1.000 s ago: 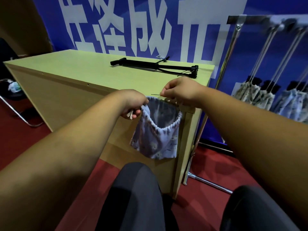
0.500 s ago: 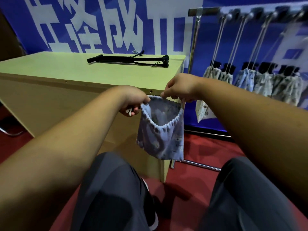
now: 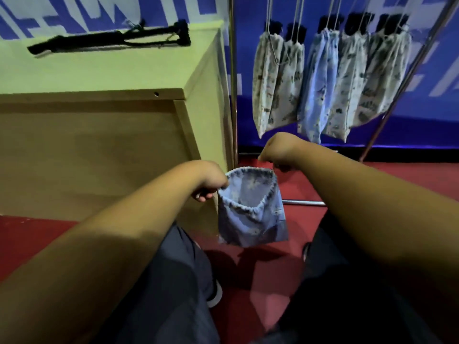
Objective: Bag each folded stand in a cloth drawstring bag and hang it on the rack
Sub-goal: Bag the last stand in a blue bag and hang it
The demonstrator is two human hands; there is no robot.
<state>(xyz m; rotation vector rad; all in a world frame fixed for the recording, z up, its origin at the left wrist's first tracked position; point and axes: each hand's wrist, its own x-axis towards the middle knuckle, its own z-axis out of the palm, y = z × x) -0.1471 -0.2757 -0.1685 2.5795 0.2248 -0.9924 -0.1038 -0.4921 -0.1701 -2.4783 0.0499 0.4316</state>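
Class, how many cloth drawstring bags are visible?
7: one bag between left hand and right hand; six bags hanging on the rack, overlapping, so more may be hidden.

Pale wooden counter (image 3: 99, 75), viewed from its near right corner; a small round hole (image 3: 156, 94) marks its front edge. Behind the counter: blue banner (image 3: 422, 130) with large white characters. Below and right of the counter: red floor (image 3: 260, 281). In front of the counter: dark trouser legs (image 3: 173, 281) and one shoe (image 3: 216, 294).
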